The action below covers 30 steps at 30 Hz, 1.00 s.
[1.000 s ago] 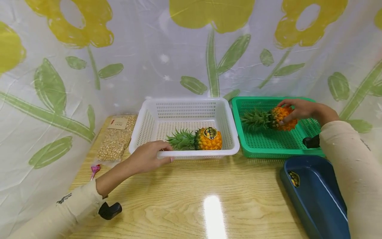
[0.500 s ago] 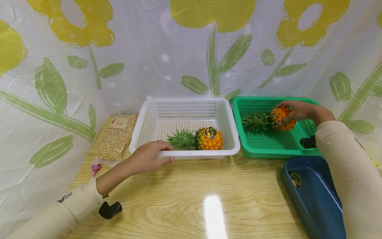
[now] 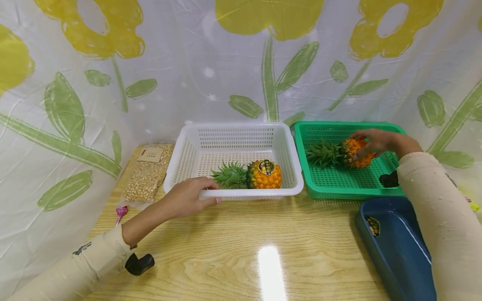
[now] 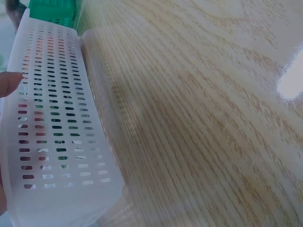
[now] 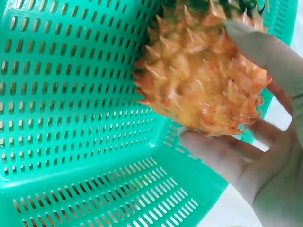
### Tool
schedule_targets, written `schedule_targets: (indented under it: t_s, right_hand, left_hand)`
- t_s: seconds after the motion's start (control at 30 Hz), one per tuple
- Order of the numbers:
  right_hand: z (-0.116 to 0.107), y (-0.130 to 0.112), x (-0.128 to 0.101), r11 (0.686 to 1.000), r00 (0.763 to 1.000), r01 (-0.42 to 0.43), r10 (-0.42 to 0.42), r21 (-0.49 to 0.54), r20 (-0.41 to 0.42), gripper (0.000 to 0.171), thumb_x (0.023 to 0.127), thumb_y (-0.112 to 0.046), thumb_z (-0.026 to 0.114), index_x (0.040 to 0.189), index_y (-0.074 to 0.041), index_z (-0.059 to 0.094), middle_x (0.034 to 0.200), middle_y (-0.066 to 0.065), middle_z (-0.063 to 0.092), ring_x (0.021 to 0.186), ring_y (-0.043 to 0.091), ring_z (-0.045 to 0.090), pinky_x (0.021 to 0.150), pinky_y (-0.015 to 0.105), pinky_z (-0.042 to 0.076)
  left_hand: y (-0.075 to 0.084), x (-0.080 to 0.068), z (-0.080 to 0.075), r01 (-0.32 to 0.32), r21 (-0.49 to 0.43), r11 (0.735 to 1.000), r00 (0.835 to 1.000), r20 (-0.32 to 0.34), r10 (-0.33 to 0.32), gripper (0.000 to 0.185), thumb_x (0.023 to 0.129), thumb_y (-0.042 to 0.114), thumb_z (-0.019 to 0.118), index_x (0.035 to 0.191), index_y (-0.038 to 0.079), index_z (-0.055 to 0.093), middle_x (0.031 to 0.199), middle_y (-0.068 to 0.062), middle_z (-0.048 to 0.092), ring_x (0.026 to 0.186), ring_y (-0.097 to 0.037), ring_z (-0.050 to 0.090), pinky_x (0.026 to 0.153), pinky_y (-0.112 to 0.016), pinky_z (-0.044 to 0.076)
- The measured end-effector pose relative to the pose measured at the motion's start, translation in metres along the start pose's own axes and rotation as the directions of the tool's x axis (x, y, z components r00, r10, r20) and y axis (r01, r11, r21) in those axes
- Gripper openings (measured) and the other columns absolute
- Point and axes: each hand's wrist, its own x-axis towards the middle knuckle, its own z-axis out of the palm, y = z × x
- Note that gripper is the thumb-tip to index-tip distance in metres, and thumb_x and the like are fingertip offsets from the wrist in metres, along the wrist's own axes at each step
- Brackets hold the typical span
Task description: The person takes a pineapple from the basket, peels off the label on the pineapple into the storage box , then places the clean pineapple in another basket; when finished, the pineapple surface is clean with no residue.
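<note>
Pineapple (image 3: 354, 153) lies low inside the green basket (image 3: 340, 184) with your right grip (image 3: 376, 142) curled around it, its twin sits in the white basket (image 3: 233, 194) whose rim your left grip (image 3: 188, 196) clasps.

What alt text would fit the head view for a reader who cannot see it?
A person's right hand grips a pineapple in a green basket, while the left hand holds the near rim of a white basket with a second, stickered pineapple inside. Both baskets sit on a wooden table; a bag of grains lies left and a blue tray right.
</note>
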Motion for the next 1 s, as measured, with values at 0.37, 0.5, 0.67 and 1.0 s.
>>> schedule_targets:
  t_s: [0.37,0.5,0.67,1.0]
  right_hand:
    - [-0.004,-0.002,-0.006,0.999,0.998,-0.021,0.024,0.04,-0.065,0.078,0.093,-0.023,0.073,0.15,0.009,0.03,0.148,0.046,0.025,0.126,0.062,0.039,0.088,0.061,0.053]
    - [-0.004,-0.002,-0.007,0.999,0.998,-0.025,0.028,0.044,-0.065,0.077,0.093,-0.023,0.073,0.149,0.009,0.031,0.148,0.045,0.025,0.127,0.062,0.04,0.088,0.061,0.053]
    - [-0.002,-0.002,-0.009,0.999,0.997,-0.016,0.019,0.043,-0.069,0.078,0.093,-0.024,0.074,0.15,0.008,0.031,0.148,0.045,0.025,0.127,0.062,0.04,0.088,0.061,0.053]
    - [0.001,-0.001,-0.011,0.999,0.996,-0.016,0.02,0.046,-0.085,0.082,0.093,-0.028,0.074,0.151,0.008,0.028,0.148,0.045,0.026,0.127,0.061,0.04,0.088,0.06,0.053]
  left_hand:
    - [-0.001,0.001,0.0,-0.013,0.006,1.0,1.0,-0.003,0.013,0.015,0.093,0.037,0.071,0.103,0.025,0.071,0.096,0.009,0.067,0.082,-0.009,0.06,0.071,-0.034,0.05]
    - [0.0,0.002,0.0,-0.014,0.005,1.0,1.0,0.003,0.014,0.015,0.094,0.036,0.071,0.103,0.024,0.071,0.096,0.009,0.067,0.082,-0.009,0.06,0.071,-0.034,0.05]
    - [0.001,0.002,-0.001,-0.016,0.004,1.0,1.0,0.008,0.016,0.015,0.094,0.036,0.07,0.104,0.024,0.071,0.097,0.008,0.067,0.082,-0.009,0.06,0.071,-0.033,0.05]
    - [-0.001,0.0,0.0,-0.015,0.007,1.0,1.0,0.015,0.014,0.016,0.095,0.038,0.07,0.104,0.025,0.071,0.099,0.008,0.068,0.086,-0.01,0.062,0.073,-0.034,0.051]
